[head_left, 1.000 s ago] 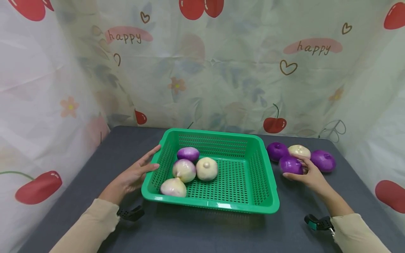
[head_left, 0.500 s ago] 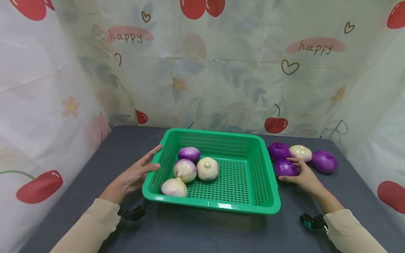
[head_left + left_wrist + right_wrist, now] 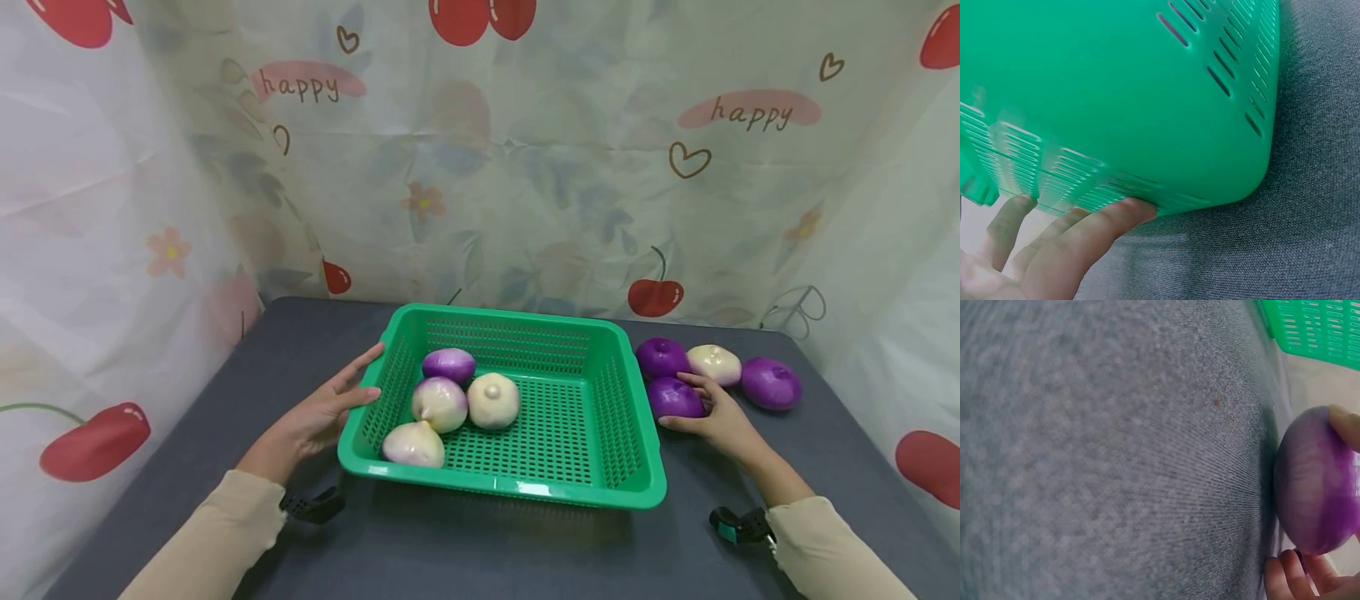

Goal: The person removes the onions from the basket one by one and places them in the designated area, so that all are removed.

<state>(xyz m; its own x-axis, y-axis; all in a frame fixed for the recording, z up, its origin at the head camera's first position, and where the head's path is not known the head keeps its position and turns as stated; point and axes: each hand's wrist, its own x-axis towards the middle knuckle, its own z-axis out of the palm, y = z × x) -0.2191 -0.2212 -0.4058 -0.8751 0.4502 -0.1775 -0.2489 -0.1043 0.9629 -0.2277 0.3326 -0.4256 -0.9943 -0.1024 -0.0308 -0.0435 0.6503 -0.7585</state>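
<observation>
My left hand (image 3: 311, 417) rests against the left side of the green basket (image 3: 495, 484), fingers extended; in the left wrist view its fingertips touch the slotted wall. To the right of the basket, my right hand (image 3: 722, 423) holds a purple onion (image 3: 673, 398) low at the table, thumb at the front and fingers around the far side. That onion (image 3: 1310, 487) also shows in the right wrist view, between thumb and fingers. Inside the basket's left half lie a purple onion (image 3: 448, 365), a purple-and-white onion (image 3: 438, 405) and two white onions (image 3: 492, 402).
Behind the right hand lie another purple onion (image 3: 662, 357), a white onion (image 3: 715, 364) and a further purple onion (image 3: 771, 383). The dark grey table (image 3: 487, 550) ends at a patterned curtain (image 3: 510, 208) at the back and sides.
My right hand has shifted left with the purple onion, bringing it nearer to the basket's right side; it has barely moved over the last half second. The left hand stays at the basket.
</observation>
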